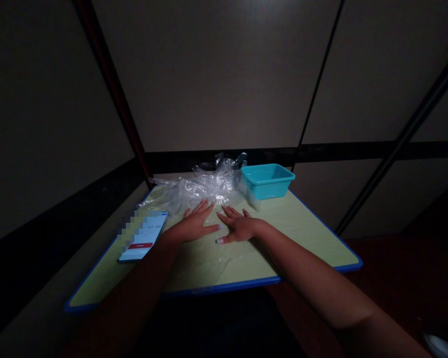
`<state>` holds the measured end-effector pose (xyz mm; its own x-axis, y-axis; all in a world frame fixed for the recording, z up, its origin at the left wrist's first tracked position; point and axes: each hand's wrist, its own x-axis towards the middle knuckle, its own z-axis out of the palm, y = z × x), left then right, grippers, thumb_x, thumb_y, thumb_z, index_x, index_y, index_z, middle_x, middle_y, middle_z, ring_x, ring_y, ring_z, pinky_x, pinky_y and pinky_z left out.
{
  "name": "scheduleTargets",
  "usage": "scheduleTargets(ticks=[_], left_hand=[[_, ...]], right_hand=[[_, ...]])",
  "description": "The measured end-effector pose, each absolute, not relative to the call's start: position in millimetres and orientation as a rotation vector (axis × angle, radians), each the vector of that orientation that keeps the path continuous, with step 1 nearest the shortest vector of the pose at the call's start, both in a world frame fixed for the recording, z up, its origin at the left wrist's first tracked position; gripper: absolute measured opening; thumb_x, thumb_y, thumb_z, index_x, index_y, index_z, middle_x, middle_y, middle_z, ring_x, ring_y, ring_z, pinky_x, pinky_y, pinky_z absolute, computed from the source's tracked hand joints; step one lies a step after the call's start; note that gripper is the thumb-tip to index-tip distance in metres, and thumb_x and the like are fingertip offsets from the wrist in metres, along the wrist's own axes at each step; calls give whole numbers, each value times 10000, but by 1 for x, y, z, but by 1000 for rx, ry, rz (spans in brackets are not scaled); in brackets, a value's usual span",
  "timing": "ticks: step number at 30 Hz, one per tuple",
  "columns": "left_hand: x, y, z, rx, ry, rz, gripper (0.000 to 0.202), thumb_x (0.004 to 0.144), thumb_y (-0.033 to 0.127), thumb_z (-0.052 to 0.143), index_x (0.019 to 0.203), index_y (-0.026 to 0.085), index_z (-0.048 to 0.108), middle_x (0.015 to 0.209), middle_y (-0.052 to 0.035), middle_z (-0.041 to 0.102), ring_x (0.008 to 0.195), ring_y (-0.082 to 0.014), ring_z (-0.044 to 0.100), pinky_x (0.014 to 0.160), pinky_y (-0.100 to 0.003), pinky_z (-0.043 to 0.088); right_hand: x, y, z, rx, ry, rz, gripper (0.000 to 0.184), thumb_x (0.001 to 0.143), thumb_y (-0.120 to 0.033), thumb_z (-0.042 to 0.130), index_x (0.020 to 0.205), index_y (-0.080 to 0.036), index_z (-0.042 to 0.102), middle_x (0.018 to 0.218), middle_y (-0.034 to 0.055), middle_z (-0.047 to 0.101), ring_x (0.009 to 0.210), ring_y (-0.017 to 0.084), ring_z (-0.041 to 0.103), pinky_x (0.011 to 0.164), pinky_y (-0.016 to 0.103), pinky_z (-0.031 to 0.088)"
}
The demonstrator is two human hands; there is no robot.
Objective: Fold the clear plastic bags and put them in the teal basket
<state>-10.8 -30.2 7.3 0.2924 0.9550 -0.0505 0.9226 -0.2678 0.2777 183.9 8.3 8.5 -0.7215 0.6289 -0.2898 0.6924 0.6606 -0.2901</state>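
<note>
My left hand (193, 223) lies flat on the table with its fingers stretched out, palm down. My right hand (237, 226) lies flat beside it, fingers spread, nearly touching the left thumb. Both hands press on a clear plastic sheet (209, 258) that is spread over the pale yellow-green table (313, 238). A crumpled heap of clear plastic bags (197, 189) lies just beyond the fingertips. Neither hand holds anything.
A teal plastic tub (268, 180) stands at the table's far right. A phone (144, 236) with a lit screen lies to the left of my left hand. The table has a blue edge (224, 287) and stands against dark wall panels.
</note>
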Motion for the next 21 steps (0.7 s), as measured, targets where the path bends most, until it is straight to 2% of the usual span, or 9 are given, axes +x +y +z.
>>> scheduleTargets(ticks=[7, 15, 19, 21], left_hand=[[-16, -25, -4, 2297, 1616, -4, 1015, 686, 700, 485, 1454, 170, 84, 1508, -136, 6, 1387, -314, -5, 1065, -564, 21], [-20, -23, -4, 2264, 1698, -72, 1092, 630, 727, 515, 1453, 169, 66, 1504, -133, -6, 1383, -329, -30, 1038, -608, -11], [-21, -23, -4, 2231, 1706, 77, 1015, 648, 672, 547, 1444, 172, 164, 1505, -145, 44, 1384, -322, -11, 1059, -572, 27], [-19, -23, -1, 2193, 1673, 327, 906, 669, 626, 563, 1405, 171, 295, 1499, -144, 146, 1386, -313, 51, 1080, -524, 57]], right_hand=[[182, 9, 10, 1052, 2693, -584, 1078, 652, -722, 527, 1447, -256, -33, 1489, 97, -176, 1355, 307, -165, 999, 626, -87], [194, 22, 12, 1188, 2568, -572, 1175, 579, -748, 568, 1434, -279, -88, 1489, 78, -185, 1345, 348, -171, 948, 709, -38], [198, 25, 10, 1258, 2601, -561, 1178, 581, -736, 585, 1451, -232, -28, 1494, 136, -135, 1348, 372, -131, 953, 707, -14], [198, 26, 7, 1260, 2750, -595, 1106, 612, -706, 594, 1459, -215, 81, 1508, 155, -32, 1358, 379, -64, 990, 674, 25]])
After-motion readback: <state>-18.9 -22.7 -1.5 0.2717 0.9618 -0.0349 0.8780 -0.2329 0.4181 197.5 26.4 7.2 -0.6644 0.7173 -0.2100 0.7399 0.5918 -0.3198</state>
